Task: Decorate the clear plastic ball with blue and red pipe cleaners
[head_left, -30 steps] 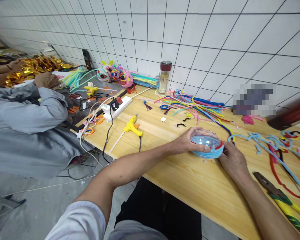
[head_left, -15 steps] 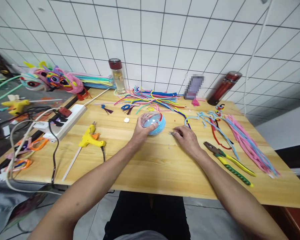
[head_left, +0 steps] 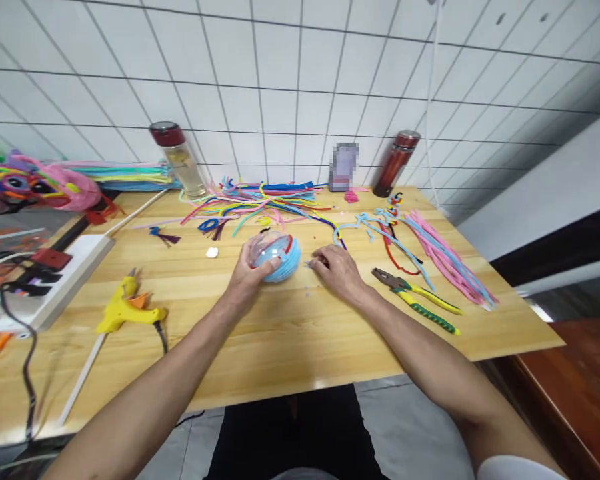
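My left hand (head_left: 250, 273) is closed around the side of a clear plastic ball (head_left: 269, 252), thumb across its front. Light blue pipe cleaner (head_left: 287, 261) wraps the ball's right part, with a short red strip (head_left: 287, 245) along its edge. Just to the right, my right hand (head_left: 336, 268) rests low over the table, its fingers pinched together. A small greyish tip pokes out from them towards the ball; what it belongs to is hidden. Tiny pale bits lie on the wood between the hands.
A yellow glue gun (head_left: 130, 307) lies left, near a white power strip (head_left: 75, 280). Pliers (head_left: 415, 300) and pink pipe cleaners (head_left: 445, 257) lie right. Behind are mixed pipe cleaners (head_left: 265, 200), a glass bottle (head_left: 183, 163), a phone (head_left: 344, 167) and a red flask (head_left: 397, 163).
My view has turned to the right, so the table's things appear further left. Both hands keep nearly the same places over the table, the left still on the ball.
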`<act>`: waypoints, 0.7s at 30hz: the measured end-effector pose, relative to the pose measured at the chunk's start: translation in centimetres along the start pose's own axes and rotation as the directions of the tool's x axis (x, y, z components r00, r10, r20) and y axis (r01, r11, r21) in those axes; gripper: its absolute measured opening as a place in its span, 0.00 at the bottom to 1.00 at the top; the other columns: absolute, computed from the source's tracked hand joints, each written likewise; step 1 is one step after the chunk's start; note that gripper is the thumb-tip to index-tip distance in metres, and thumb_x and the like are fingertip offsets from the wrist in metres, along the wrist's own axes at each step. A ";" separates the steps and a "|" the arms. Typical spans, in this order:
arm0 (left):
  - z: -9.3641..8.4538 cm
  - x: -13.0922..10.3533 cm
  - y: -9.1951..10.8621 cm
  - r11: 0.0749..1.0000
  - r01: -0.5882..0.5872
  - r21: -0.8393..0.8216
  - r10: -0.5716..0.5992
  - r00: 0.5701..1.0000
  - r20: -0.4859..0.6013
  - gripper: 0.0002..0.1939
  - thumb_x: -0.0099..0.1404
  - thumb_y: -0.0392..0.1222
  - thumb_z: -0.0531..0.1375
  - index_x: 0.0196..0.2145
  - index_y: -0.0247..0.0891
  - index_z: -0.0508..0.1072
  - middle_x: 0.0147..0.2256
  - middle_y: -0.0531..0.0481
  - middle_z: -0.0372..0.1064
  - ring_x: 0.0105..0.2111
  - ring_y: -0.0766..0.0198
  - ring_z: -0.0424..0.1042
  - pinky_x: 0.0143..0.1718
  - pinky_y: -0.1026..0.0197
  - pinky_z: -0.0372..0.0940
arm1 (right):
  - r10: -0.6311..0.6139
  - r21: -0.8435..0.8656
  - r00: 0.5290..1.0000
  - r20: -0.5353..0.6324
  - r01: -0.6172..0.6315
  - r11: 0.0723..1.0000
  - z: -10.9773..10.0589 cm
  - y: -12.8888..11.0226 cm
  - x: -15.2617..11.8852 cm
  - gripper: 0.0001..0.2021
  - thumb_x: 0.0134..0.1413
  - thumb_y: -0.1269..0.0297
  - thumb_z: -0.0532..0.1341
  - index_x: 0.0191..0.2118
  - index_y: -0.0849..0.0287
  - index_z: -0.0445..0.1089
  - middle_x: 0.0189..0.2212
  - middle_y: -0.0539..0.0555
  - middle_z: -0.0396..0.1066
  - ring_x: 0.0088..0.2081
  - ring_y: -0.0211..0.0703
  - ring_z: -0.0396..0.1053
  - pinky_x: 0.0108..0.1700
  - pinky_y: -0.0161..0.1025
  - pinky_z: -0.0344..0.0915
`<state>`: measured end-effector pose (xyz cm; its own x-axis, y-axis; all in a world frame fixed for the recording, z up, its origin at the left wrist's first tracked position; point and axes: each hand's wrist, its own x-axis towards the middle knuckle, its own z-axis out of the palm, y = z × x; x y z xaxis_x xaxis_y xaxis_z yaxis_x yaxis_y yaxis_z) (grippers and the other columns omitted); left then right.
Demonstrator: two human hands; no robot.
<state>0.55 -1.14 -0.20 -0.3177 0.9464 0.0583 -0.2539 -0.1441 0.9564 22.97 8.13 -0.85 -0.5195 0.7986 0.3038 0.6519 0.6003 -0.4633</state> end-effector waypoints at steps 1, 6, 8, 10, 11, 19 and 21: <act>0.1 -0.1 0.2 1.000 0.028 -0.007 -0.028 1.000 -0.013 0.49 0.46 0.55 0.80 0.62 0.44 0.68 0.66 0.39 0.69 0.70 0.42 0.64 0.71 0.43 0.59 | 0.002 -0.006 1.000 0.006 -0.002 1.000 -0.1 -0.1 0.0 0.08 0.67 0.64 0.65 0.47 0.59 0.79 0.38 0.56 0.78 0.44 0.48 0.73 0.50 0.42 0.65; 0.7 -0.5 1.1 0.997 0.078 -0.014 -0.078 0.997 -0.023 0.50 0.41 0.54 0.82 0.60 0.44 0.71 0.65 0.40 0.70 0.70 0.42 0.65 0.71 0.44 0.60 | 0.029 -0.049 0.999 0.033 -0.027 0.998 -0.5 -0.8 0.1 0.09 0.69 0.63 0.65 0.48 0.61 0.79 0.42 0.58 0.79 0.47 0.48 0.73 0.52 0.42 0.64; 1.0 -0.6 1.4 0.995 0.095 -0.015 -0.096 0.995 -0.030 0.51 0.40 0.53 0.82 0.60 0.43 0.71 0.65 0.40 0.71 0.69 0.42 0.66 0.73 0.43 0.58 | 0.030 -0.065 0.998 0.050 -0.027 0.998 -0.6 -1.0 0.2 0.09 0.69 0.62 0.65 0.49 0.61 0.79 0.43 0.58 0.79 0.49 0.48 0.73 0.53 0.42 0.63; 1.2 -0.7 1.6 0.993 0.115 -0.016 -0.115 0.993 -0.035 0.52 0.38 0.51 0.83 0.60 0.42 0.71 0.65 0.39 0.71 0.70 0.41 0.65 0.75 0.41 0.54 | 0.032 -0.078 0.998 0.059 -0.027 0.997 -0.6 -1.1 0.3 0.10 0.70 0.61 0.65 0.50 0.61 0.79 0.44 0.59 0.79 0.50 0.49 0.73 0.54 0.43 0.63; 1.3 -0.8 1.6 0.993 0.119 -0.020 -0.120 0.992 -0.042 0.52 0.38 0.51 0.83 0.60 0.41 0.72 0.65 0.39 0.71 0.70 0.41 0.64 0.76 0.39 0.51 | 0.035 -0.082 0.997 0.065 -0.029 0.996 -0.6 -1.1 0.4 0.10 0.71 0.61 0.65 0.50 0.61 0.79 0.45 0.59 0.79 0.51 0.49 0.73 0.55 0.43 0.62; 1.8 -1.0 2.3 0.994 0.112 -0.010 -0.112 0.992 -0.061 0.49 0.33 0.50 0.85 0.54 0.44 0.78 0.62 0.43 0.74 0.71 0.37 0.62 0.78 0.32 0.42 | 0.012 -0.092 0.996 0.092 -0.004 0.996 -0.7 -1.2 0.4 0.14 0.73 0.58 0.63 0.53 0.62 0.77 0.49 0.60 0.79 0.53 0.50 0.73 0.56 0.43 0.62; 2.1 -1.0 2.4 0.994 0.113 0.003 -0.113 0.991 -0.074 0.48 0.31 0.51 0.85 0.53 0.45 0.79 0.61 0.44 0.75 0.72 0.36 0.61 0.78 0.31 0.42 | 0.007 -0.092 0.995 0.095 0.001 0.996 -0.7 -1.1 0.4 0.13 0.73 0.57 0.63 0.52 0.61 0.77 0.49 0.60 0.79 0.52 0.50 0.73 0.56 0.44 0.62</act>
<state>2.13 -1.83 2.66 -0.3542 0.9324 -0.0713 -0.2850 -0.0351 0.9579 22.39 7.80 0.36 -0.5648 0.7954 0.2201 0.6991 0.6028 -0.3845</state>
